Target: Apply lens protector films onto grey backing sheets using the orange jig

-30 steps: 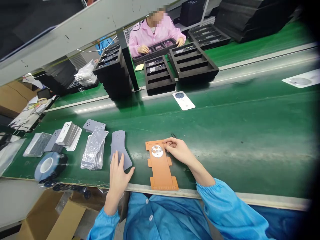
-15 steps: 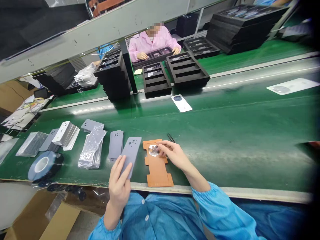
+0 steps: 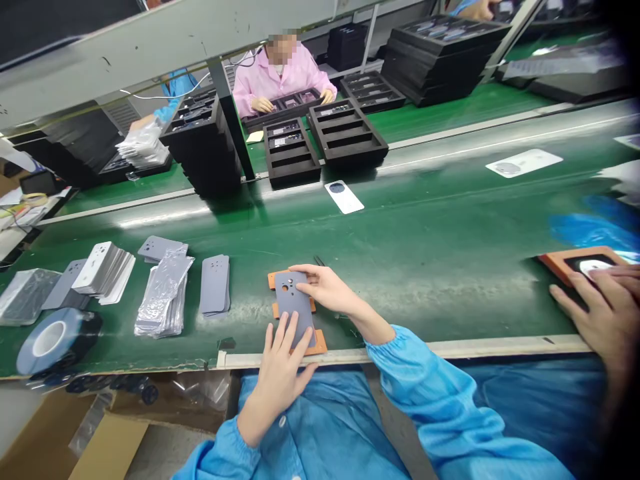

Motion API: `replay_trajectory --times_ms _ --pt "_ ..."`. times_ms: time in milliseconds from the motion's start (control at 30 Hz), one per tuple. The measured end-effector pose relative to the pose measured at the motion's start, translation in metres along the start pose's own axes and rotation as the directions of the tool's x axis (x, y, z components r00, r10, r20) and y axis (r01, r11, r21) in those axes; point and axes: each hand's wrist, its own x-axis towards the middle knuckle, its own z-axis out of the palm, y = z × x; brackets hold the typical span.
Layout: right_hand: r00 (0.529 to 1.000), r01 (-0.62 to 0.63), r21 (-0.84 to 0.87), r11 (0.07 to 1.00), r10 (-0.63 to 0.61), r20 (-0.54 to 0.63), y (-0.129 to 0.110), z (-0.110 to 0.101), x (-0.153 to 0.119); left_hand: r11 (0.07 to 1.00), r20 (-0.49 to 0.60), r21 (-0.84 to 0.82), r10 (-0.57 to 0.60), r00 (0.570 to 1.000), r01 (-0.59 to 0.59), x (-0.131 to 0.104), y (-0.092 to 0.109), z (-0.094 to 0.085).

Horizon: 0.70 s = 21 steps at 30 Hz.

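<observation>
A grey panel with camera holes [image 3: 296, 301] lies over an orange fixture [image 3: 318, 343], whose edges show around it. My left hand [image 3: 284, 365] rests on the panel's lower part with its fingers spread. At the panel's top right corner is my right hand [image 3: 325, 288], thumb and fingers round the edge by the holes. Dark tweezers [image 3: 319, 261] lie just behind my right hand. Left of the fixture stands a small stack of grey panels [image 3: 215, 285].
Plastic-wrapped panels [image 3: 165, 293], white panels [image 3: 103, 270] and a blue tape roll [image 3: 53, 340] sit at left. Black trays [image 3: 347, 137] stand behind, before a person in pink. At right, another person's hands [image 3: 600, 307] touch an orange fixture [image 3: 555, 265].
My left hand has brought the grey panel rightward onto the orange fixture. My right hand has moved from the fixture's round part to the panel's top. The view has shifted right.
</observation>
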Motion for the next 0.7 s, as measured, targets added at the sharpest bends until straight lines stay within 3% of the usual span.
replay_trajectory --times_ms 167,367,433,533,700 --pt "0.998 0.068 -0.098 0.993 -0.067 0.017 0.000 0.001 0.001 0.999 0.076 0.040 -0.016 0.997 0.013 0.002 0.000 0.002" --pt "0.990 0.137 -0.260 0.956 -0.143 -0.006 0.004 0.004 -0.004 0.996 0.082 0.089 -0.011 0.997 0.004 0.003 -0.001 0.007" --pt "0.973 0.213 -0.382 0.899 -0.232 -0.004 0.009 0.007 -0.006 0.995 0.081 0.101 -0.015 0.997 0.007 0.002 -0.002 0.010" --pt "0.943 0.259 -0.618 0.742 -0.333 -0.003 0.018 0.013 -0.006 0.994 0.068 0.105 -0.020 0.998 0.012 0.001 -0.003 0.013" --pt "0.957 0.172 -0.795 0.582 -0.290 -0.006 0.027 0.019 -0.004 0.995 0.032 0.102 -0.015 0.999 0.011 0.001 -0.003 0.013"
